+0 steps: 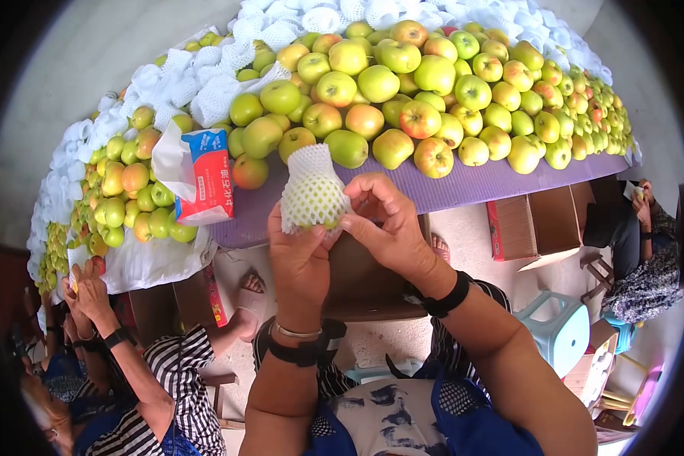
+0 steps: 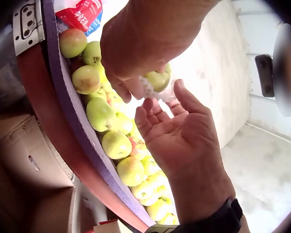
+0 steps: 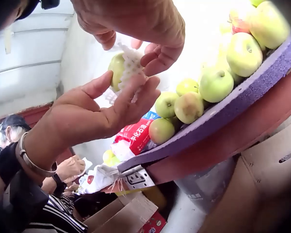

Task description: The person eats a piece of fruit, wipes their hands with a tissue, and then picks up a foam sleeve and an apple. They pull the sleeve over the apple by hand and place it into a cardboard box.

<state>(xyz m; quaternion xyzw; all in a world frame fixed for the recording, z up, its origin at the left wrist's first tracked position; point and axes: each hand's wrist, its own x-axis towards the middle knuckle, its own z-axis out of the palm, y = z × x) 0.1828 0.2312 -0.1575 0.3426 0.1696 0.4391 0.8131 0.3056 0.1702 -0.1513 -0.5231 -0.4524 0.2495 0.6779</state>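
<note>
In the head view, a green apple (image 1: 327,225) sits inside a white foam net sleeve (image 1: 308,190), its skin showing through the mesh and at the lower end. My left hand (image 1: 302,262) holds it from below, thumb and fingers about its sides. In the right wrist view the same left hand (image 3: 94,109), with a bangle, grips the netted apple (image 3: 117,70). My right hand (image 1: 391,228) is at the right side of the net, thumb and fingers spread apart. Its palm faces up in the left wrist view, where the right hand (image 2: 182,138) has its fingertips right by the net.
Many green and reddish apples (image 1: 376,83) are heaped on a purple-covered table edge (image 1: 463,182). White foam nets (image 1: 273,34) pile behind them. A red and blue packet (image 1: 209,178) stands left. Cardboard boxes (image 1: 551,224) and a stool (image 1: 551,330) are below. Other people sit at both sides.
</note>
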